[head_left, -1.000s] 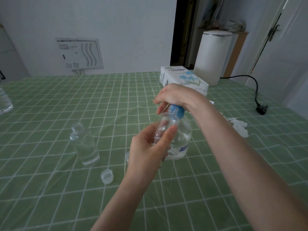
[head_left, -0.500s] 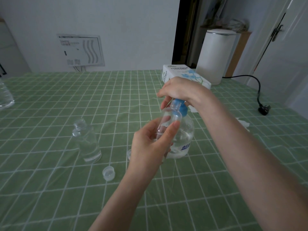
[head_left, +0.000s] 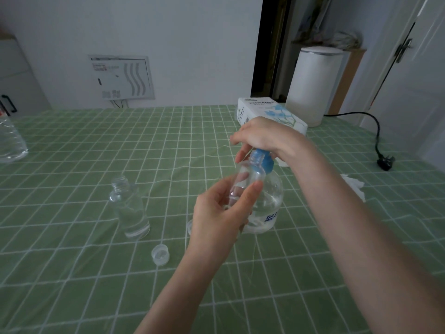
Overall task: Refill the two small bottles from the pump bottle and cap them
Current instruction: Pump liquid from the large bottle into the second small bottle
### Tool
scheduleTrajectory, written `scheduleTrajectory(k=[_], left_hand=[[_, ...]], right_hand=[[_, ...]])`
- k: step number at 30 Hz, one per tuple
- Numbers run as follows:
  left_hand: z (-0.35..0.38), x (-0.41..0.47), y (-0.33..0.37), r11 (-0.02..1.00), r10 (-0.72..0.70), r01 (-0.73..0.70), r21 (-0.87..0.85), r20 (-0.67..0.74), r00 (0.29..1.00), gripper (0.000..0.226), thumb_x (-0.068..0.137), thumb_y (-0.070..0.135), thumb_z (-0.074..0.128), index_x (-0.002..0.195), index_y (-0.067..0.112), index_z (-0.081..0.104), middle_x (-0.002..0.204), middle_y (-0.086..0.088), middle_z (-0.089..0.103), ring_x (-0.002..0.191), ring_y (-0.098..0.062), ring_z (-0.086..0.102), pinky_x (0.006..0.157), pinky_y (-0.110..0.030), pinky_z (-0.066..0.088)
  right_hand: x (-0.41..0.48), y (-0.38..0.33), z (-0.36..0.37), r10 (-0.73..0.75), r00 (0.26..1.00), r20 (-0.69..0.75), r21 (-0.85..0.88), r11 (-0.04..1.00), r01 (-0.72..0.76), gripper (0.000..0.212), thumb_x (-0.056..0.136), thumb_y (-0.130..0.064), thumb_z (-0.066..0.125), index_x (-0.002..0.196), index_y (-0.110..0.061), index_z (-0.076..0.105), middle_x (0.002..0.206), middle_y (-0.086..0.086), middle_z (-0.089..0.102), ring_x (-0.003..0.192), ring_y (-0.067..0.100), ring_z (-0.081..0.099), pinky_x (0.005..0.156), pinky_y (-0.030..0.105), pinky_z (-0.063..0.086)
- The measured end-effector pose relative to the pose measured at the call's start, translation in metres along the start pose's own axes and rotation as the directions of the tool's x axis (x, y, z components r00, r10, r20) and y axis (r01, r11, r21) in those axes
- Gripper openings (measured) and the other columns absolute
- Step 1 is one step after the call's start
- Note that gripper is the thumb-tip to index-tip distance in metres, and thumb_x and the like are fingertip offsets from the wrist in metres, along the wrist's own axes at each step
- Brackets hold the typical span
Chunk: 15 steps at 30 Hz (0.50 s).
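My left hand (head_left: 220,213) grips a small clear bottle (head_left: 249,175), uncapped, held upright with its mouth just under the blue pump head. My right hand (head_left: 263,137) covers and presses on the top of the clear pump bottle (head_left: 272,201), which stands on the green checked tablecloth (head_left: 72,273). A second small clear bottle (head_left: 128,208), open and partly filled, stands to the left. One clear cap (head_left: 160,254) lies in front of it. Another cap (head_left: 190,226) peeks out behind my left wrist.
A tissue paper box (head_left: 267,112) sits behind my right hand, a white cylindrical appliance (head_left: 313,85) further back with a black cord and plug (head_left: 385,162). Crumpled tissue (head_left: 354,186) lies at the right. A large water bottle (head_left: 9,141) stands at the far left edge.
Both hands and the bottles stay together in the same pose. The view has shifted slightly; the pump head appears to sit a little higher under my right hand.
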State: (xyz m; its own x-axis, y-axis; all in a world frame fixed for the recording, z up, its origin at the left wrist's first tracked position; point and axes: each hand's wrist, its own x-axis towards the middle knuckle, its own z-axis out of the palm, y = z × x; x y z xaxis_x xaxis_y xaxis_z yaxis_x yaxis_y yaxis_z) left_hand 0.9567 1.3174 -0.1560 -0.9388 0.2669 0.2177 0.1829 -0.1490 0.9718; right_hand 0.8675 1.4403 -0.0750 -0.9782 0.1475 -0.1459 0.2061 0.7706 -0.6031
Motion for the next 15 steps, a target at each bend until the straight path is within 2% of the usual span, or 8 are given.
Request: scheduleTrajectory(k=[2, 5, 9, 12, 15], left_hand=[[0.0, 0.0, 0.001, 1.0, 0.004, -0.004, -0.016, 0.002, 1.0, 0.032, 0.066, 0.048, 0.064, 0.092, 0.029, 0.07, 0.051, 0.009, 0.058, 0.051, -0.014, 0.048, 0.044, -0.019, 0.043], [0.0, 0.0, 0.001, 1.0, 0.004, -0.005, -0.027, -0.006, 1.0, 0.029, 0.065, 0.049, 0.064, 0.088, 0.033, 0.071, 0.051, 0.007, 0.056, 0.052, -0.017, 0.047, 0.042, -0.019, 0.041], [0.0, 0.001, 0.001, 1.0, 0.007, -0.008, -0.021, -0.007, 1.0, 0.028, 0.064, 0.051, 0.064, 0.086, 0.035, 0.072, 0.05, 0.007, 0.054, 0.051, -0.017, 0.046, 0.039, -0.02, 0.039], [0.0, 0.0, 0.0, 1.0, 0.006, -0.006, 0.001, -0.006, 1.0, 0.028, 0.064, 0.053, 0.064, 0.082, 0.032, 0.071, 0.047, 0.007, 0.052, 0.049, -0.017, 0.046, 0.038, -0.021, 0.037], [0.0, -0.001, -0.001, 1.0, -0.004, 0.004, -0.002, -0.006, 1.0, 0.026, 0.067, 0.051, 0.064, 0.083, 0.031, 0.071, 0.047, 0.007, 0.052, 0.047, -0.016, 0.044, 0.035, -0.019, 0.034]], right_hand=[[-0.001, -0.003, -0.003, 0.007, 1.0, -0.011, -0.022, 1.0, -0.007, 0.038, 0.096, -0.033, 0.054, 0.125, -0.01, 0.06, 0.111, 0.008, 0.073, 0.11, 0.024, 0.064, 0.06, 0.025, 0.038], [-0.001, -0.005, -0.003, 0.015, 1.0, -0.003, -0.027, 1.0, -0.015, 0.037, 0.096, -0.032, 0.055, 0.125, -0.01, 0.061, 0.111, 0.008, 0.074, 0.111, 0.024, 0.064, 0.06, 0.025, 0.037], [0.002, -0.003, 0.0, 0.01, 1.0, 0.003, -0.016, 1.0, -0.01, 0.036, 0.095, -0.027, 0.055, 0.125, -0.008, 0.061, 0.113, 0.011, 0.072, 0.11, 0.027, 0.065, 0.069, 0.028, 0.044], [0.005, 0.003, 0.005, 0.011, 1.0, 0.011, 0.013, 1.0, -0.011, 0.036, 0.094, -0.023, 0.056, 0.126, -0.005, 0.059, 0.116, 0.015, 0.069, 0.111, 0.029, 0.064, 0.092, 0.036, 0.051], [0.006, 0.007, 0.008, 0.01, 1.0, 0.022, 0.033, 0.999, -0.011, 0.039, 0.094, -0.022, 0.056, 0.129, -0.004, 0.056, 0.117, 0.016, 0.068, 0.11, 0.031, 0.064, 0.085, 0.034, 0.046]])
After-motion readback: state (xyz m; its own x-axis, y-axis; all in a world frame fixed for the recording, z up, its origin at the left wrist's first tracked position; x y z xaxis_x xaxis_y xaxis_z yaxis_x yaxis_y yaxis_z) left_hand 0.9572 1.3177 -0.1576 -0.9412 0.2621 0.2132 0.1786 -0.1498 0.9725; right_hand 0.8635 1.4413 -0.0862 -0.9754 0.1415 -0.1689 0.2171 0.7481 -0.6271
